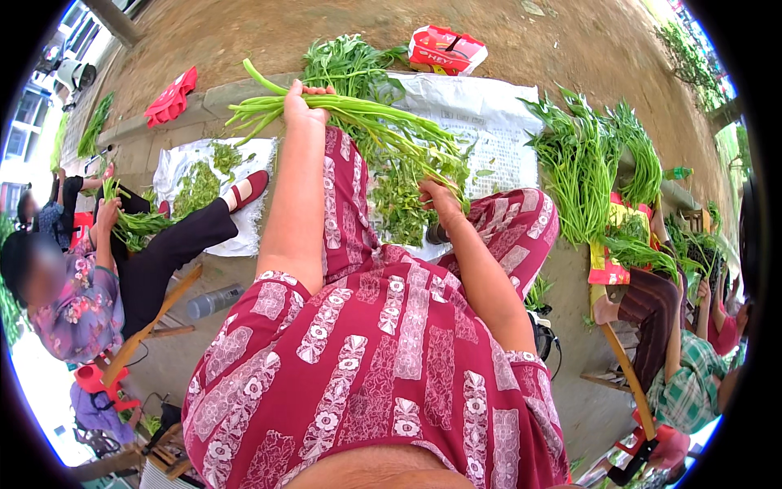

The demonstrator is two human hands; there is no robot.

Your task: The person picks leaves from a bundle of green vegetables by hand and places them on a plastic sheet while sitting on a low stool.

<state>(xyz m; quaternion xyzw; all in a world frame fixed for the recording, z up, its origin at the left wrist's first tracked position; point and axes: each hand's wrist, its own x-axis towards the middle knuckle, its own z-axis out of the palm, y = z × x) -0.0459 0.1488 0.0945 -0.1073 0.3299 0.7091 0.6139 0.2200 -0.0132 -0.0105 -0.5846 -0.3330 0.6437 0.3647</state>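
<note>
Long, slender, bright-green leafy stems are gripped in the closed left hand; their far ends are pinched by the curled right hand.

My feed, blind spots.
I can't tell where held greens end and leaf pile begins; co-worker's head blurred; dark object half-hidden by right arm, possibly a bag; checked-shirt person cut off.

brown dirt ground | grey paving | wooden bench left | windowed building far left | daylight
</note>
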